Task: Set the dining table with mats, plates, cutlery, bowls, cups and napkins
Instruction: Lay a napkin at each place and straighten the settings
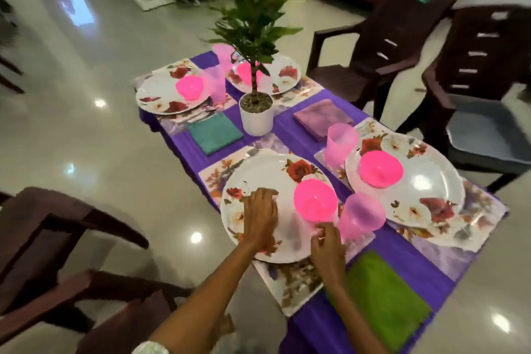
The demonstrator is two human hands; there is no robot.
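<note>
Both forearms enter from the bottom edge, and a white sleeve cuff point(150, 348) is cut off there. My left hand point(260, 217) lies flat, fingers straight and close together, pressed on the near round white plate with red rose print point(275, 178). My right hand point(327, 244) sits at that plate's right rim with fingers curled; the fingertips point(323, 228) touch the base of the bright pink plastic bowl point(315, 200) standing on the plate. Motion blur keeps me from telling whether they pinch the bowl or only touch it.

Landmark: white pot with the tall green plant point(256, 112), mid-table on the purple tablecloth point(301, 141).

- Nearer than the pot and left: the plate under my hands, on a floral place mat point(290, 284).
- Just right of that plate: translucent pink cup point(360, 214); beyond it toward me, a green folded napkin point(385, 299).
- Right of the pot: purple folded napkin point(321, 118), second pink cup point(340, 142), second rose plate point(425, 181) carrying a pink bowl point(379, 169).
- Left of the pot: teal folded napkin point(214, 133).
- Beyond the pot: two more plates; the left one point(163, 95) carries a pink bowl point(189, 87), the right one point(283, 75) is partly hidden by the plant stem. Cups there are smeared.

Cutlery: something metallic shows by the teal napkin, too blurred to identify. Dark brown chairs point(385, 46) stand around the table.
</note>
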